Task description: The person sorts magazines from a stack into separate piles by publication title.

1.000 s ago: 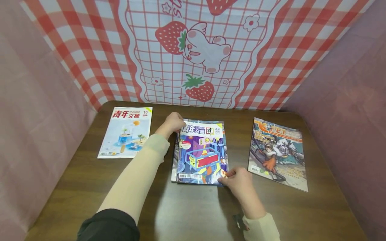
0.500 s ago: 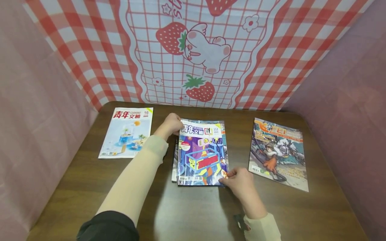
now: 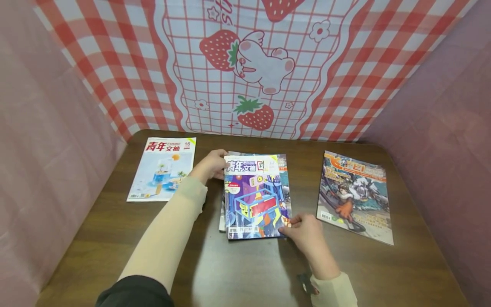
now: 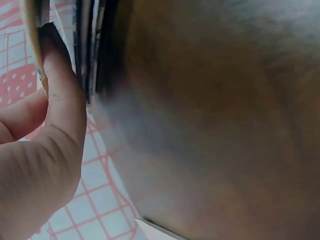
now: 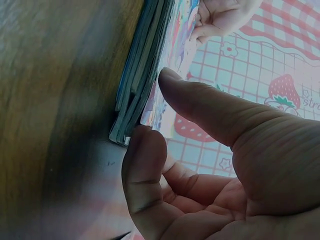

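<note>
A purple magazine with a white title band lies on top of a stack in the middle of the table. My left hand pinches its upper left corner; in the left wrist view the thumb is between that corner and the magazines beneath. That corner stands lifted off the stack. At the lower right corner, my right hand holds the magazine between thumb and index finger. A grey-covered magazine shows under it along the right and top edges.
A light blue magazine lies at the table's back left. Another magazine, with a figure in orange on its cover, lies slightly turned at the right. A checked strawberry cloth hangs behind the brown table; pink cloth flanks both sides.
My left hand has drawn slightly to the left with the purple magazine's upper left corner, which has risen from the stack. The right hand stays at the lower right corner.
</note>
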Available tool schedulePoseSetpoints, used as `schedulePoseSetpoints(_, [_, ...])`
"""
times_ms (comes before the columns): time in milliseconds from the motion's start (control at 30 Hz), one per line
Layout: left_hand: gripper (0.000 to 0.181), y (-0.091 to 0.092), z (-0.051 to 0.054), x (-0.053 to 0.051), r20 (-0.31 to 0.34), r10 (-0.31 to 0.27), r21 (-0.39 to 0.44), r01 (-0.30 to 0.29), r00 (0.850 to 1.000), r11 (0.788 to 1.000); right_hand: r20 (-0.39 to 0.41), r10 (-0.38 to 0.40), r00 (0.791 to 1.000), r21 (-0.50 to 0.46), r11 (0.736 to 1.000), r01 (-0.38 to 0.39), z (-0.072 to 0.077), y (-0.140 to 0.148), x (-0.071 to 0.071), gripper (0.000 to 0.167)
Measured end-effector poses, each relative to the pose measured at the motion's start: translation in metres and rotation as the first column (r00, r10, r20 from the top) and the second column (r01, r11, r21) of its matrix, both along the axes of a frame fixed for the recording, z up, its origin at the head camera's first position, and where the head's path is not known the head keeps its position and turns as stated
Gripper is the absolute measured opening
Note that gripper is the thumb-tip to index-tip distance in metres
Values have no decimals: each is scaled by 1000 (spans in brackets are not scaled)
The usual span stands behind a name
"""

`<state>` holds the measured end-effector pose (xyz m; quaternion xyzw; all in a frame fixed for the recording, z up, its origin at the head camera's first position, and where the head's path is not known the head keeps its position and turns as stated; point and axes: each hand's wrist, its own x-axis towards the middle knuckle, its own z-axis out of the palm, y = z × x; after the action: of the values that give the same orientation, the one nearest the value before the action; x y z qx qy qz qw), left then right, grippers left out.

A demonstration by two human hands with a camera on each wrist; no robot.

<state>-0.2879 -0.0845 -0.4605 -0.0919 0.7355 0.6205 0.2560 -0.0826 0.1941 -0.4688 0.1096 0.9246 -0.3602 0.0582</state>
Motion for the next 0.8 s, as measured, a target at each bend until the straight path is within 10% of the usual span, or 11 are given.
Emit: schedulePoseSetpoints(800, [21, -18, -3, 9, 29, 49, 154, -53, 998, 987, -21, 59, 998, -113, 992, -61, -2, 5, -5, 23])
